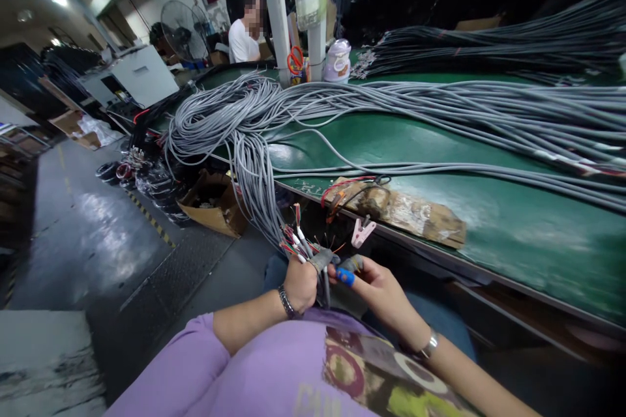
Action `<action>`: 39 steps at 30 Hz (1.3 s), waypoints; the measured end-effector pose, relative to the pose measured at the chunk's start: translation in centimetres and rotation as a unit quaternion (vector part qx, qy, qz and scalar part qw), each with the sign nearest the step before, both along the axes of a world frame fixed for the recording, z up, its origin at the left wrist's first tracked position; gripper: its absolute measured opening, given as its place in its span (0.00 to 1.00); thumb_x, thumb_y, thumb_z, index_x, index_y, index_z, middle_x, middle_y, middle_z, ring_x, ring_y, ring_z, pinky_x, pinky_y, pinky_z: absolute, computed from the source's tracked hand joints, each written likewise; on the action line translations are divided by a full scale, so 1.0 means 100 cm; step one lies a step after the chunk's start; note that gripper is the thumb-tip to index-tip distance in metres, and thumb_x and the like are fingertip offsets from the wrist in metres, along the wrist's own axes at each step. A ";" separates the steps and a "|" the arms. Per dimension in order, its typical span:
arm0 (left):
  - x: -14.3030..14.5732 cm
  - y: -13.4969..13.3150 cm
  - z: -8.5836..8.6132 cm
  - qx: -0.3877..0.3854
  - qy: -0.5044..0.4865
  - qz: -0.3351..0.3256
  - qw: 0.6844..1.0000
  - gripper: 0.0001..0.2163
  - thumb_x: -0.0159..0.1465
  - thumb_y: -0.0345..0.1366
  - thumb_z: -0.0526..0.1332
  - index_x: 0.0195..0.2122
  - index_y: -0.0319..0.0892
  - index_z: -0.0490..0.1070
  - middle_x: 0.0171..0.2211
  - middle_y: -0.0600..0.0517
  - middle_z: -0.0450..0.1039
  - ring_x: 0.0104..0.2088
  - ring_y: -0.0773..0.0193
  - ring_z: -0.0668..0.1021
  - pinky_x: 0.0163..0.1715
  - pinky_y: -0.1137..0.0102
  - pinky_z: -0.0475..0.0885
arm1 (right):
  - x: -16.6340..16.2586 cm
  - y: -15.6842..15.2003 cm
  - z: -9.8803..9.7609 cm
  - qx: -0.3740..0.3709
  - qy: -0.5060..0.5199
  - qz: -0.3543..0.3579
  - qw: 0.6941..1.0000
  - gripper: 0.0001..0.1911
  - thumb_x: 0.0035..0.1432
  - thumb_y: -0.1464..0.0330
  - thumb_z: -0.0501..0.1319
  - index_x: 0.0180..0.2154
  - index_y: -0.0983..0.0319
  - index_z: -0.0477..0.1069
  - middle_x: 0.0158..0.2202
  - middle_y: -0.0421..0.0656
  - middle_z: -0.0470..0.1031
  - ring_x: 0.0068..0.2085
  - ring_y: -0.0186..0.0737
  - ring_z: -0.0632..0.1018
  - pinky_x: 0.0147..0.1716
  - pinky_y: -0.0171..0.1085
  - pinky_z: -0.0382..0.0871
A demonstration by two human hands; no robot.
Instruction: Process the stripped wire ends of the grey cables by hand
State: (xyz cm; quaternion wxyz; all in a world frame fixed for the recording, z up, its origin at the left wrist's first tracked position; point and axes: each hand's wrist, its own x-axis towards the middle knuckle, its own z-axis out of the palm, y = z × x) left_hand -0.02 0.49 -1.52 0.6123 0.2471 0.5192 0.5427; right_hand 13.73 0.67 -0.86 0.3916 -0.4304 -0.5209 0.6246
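My left hand (300, 283) is closed round a bundle of grey cables (257, 172) in front of my body. Past the fist their ends fan out into thin coloured wires (289, 240), red, green and white. Grey wrapping covers some of its fingers. My right hand (379, 283) meets it from the right, thumb and fingers pinched together, with blue tape (345, 276) round the thumb. What lies in that pinch is too small to make out. A pink clothes peg (362, 232) is at the bench edge just above my right hand.
Long grey cables (415, 101) run along the green bench (313, 143) and loop at its left end. Taped cardboard (411, 212) lies at the front edge. A cardboard box (215, 205) stands on the floor. Black cables (469, 45), a post (317, 26) and a person (243, 36) are farther back.
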 end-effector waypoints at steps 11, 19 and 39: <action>-0.018 0.016 0.024 -0.025 -0.028 -0.220 0.975 0.18 0.43 0.45 0.71 0.22 0.40 0.64 0.10 0.57 0.64 0.09 0.69 0.66 0.11 0.74 0.62 | 0.037 0.034 -0.015 -0.147 0.178 -0.061 0.971 0.26 0.46 0.44 0.63 0.31 0.60 0.74 0.31 0.45 0.74 0.28 0.37 0.72 0.30 0.38 0.70; -0.002 0.025 0.032 -0.049 -0.013 -0.273 0.961 0.18 0.40 0.44 0.71 0.23 0.41 0.64 0.10 0.57 0.64 0.09 0.70 0.65 0.10 0.74 0.63 | 0.012 0.049 0.001 -0.155 0.228 -0.019 0.961 0.26 0.47 0.44 0.63 0.32 0.61 0.72 0.27 0.42 0.73 0.28 0.37 0.72 0.30 0.37 0.69; -0.002 0.023 0.029 -0.067 -0.010 -0.282 0.957 0.18 0.40 0.44 0.71 0.24 0.39 0.66 0.10 0.57 0.64 0.09 0.70 0.65 0.10 0.74 0.63 | 0.008 0.049 -0.003 -0.194 0.333 -0.026 0.922 0.24 0.51 0.45 0.60 0.32 0.59 0.75 0.28 0.41 0.76 0.28 0.37 0.75 0.29 0.36 0.71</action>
